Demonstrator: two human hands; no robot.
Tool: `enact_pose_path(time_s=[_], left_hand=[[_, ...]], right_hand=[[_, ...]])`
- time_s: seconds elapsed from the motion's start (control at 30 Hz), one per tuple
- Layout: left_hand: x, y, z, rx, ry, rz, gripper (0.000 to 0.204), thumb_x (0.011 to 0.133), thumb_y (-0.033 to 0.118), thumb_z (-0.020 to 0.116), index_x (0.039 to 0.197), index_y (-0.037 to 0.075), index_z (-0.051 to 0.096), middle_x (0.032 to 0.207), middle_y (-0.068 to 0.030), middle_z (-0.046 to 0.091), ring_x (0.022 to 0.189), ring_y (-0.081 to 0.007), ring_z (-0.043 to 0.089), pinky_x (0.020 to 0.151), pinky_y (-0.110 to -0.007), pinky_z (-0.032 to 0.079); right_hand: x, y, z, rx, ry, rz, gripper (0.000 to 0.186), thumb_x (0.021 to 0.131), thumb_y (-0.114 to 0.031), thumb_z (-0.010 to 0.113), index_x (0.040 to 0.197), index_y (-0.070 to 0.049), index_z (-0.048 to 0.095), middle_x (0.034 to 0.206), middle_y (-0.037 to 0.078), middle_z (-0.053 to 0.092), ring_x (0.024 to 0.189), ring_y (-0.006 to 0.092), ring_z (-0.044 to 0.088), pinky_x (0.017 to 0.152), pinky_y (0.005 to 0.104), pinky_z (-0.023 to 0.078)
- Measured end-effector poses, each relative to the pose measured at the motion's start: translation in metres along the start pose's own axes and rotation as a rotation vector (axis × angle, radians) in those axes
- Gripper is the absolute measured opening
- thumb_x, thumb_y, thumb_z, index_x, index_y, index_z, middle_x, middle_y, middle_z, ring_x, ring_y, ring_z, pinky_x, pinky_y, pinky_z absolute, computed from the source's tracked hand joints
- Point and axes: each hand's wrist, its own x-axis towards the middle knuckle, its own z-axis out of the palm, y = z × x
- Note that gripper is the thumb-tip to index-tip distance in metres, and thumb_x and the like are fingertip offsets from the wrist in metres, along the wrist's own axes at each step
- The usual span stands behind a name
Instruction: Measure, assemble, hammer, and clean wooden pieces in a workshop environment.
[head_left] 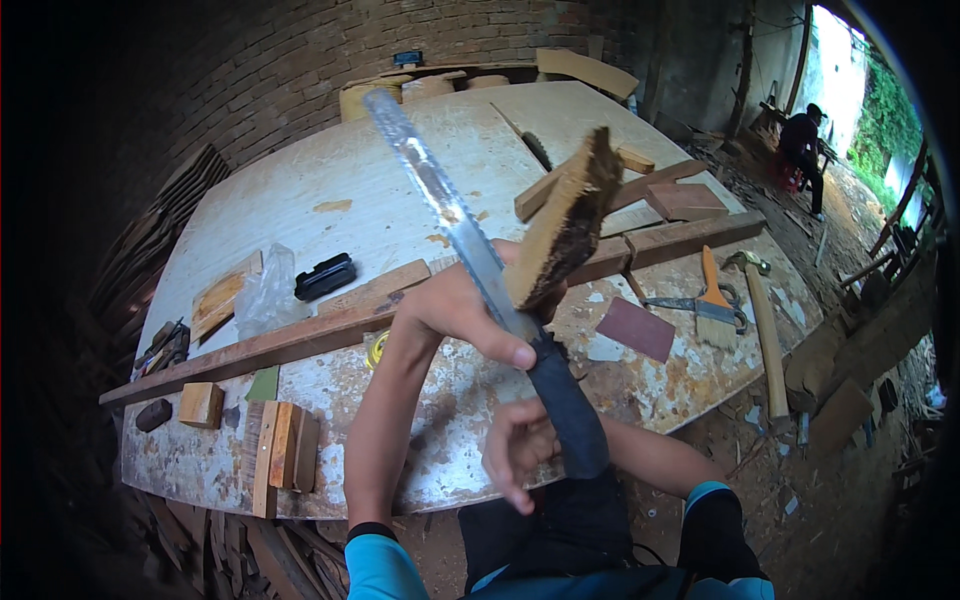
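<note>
A hand saw (470,235) with a long, worn metal blade and a black wrapped handle (568,410) slants over the table, its blade tip pointing far left. My left hand (465,310) is closed round the blade's base, thumb pressed flat near the handle. A rough-edged wood chunk (572,220) rises beside the blade; fingertips show at its lower end, so the same hand seems to grip it too. Below, next to the handle, my right hand (525,450) has its fingers apart and bent, holding nothing visible.
The worn worktable (330,170) bears a long wooden beam (270,345), wood blocks (290,445), a black case (325,277), a plastic bag (268,300), sandpaper (636,330), a paintbrush (714,305) and a hammer (765,340). A person (800,150) sits far right.
</note>
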Motion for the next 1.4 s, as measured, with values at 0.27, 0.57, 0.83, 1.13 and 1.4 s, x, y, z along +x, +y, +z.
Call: enact_pose_path(time_s=[0.27, 0.57, 0.83, 1.13, 1.4], left_hand=[[-0.004, -0.012, -0.005, -0.053, -0.114, 0.003, 0.056, 0.049, 0.023, 0.088, 0.089, -0.002, 0.058, 0.076, -0.004, 0.056, 0.07, -0.0119, 0.053, 0.06, -0.026, 0.043], [-0.013, 0.003, -0.012, -0.004, -0.18, -0.107, 0.043, 0.058, 0.021, 0.086, 0.083, 0.001, 0.057, 0.073, 0.001, 0.054, 0.066, -0.0074, 0.05, 0.053, -0.022, 0.04], [0.001, 0.002, 0.003, 0.243, 0.091, -0.333, 0.071, 0.064, 0.03, 0.083, 0.116, -0.002, 0.047, 0.091, -0.0051, 0.059, 0.085, -0.0125, 0.054, 0.073, -0.027, 0.045], [0.006, 0.001, 0.007, 0.341, 0.324, -0.399, 0.083, 0.064, 0.042, 0.081, 0.125, -0.004, 0.048, 0.111, -0.0218, 0.058, 0.11, -0.0293, 0.052, 0.093, -0.036, 0.041], [0.006, -0.006, -0.003, 0.466, 0.449, -0.493, 0.078, 0.067, 0.047, 0.078, 0.117, -0.007, 0.052, 0.098, -0.0213, 0.061, 0.092, -0.0263, 0.059, 0.079, -0.035, 0.047]], right_hand=[[0.023, 0.001, 0.015, -0.021, -0.097, -0.09, 0.058, 0.096, -0.045, 0.031, 0.112, 0.007, 0.053, 0.103, 0.026, 0.058, 0.084, 0.0326, 0.064, 0.076, 0.0437, 0.052], [0.019, -0.008, 0.068, 0.474, 0.305, -0.21, 0.038, 0.099, -0.044, 0.023, 0.093, -0.011, 0.04, 0.053, -0.005, 0.025, 0.033, 0.0009, 0.023, 0.027, 0.0162, 0.016], [-0.018, -0.035, 0.066, -0.081, 0.734, -0.185, 0.039, 0.096, -0.05, 0.034, 0.08, -0.015, 0.038, 0.052, -0.009, 0.024, 0.036, -0.0002, 0.019, 0.031, 0.0165, 0.013], [-0.026, -0.057, 0.032, -1.638, 1.286, -0.251, 0.039, 0.097, -0.039, 0.039, 0.081, -0.004, 0.045, 0.053, 0.008, 0.042, 0.041, 0.0189, 0.039, 0.039, 0.0297, 0.031], [-0.022, -0.073, 0.017, -2.507, 1.395, 0.129, 0.023, 0.093, -0.022, 0.048, 0.091, 0.001, 0.048, 0.075, 0.021, 0.059, 0.07, 0.0397, 0.06, 0.059, 0.0477, 0.047]])
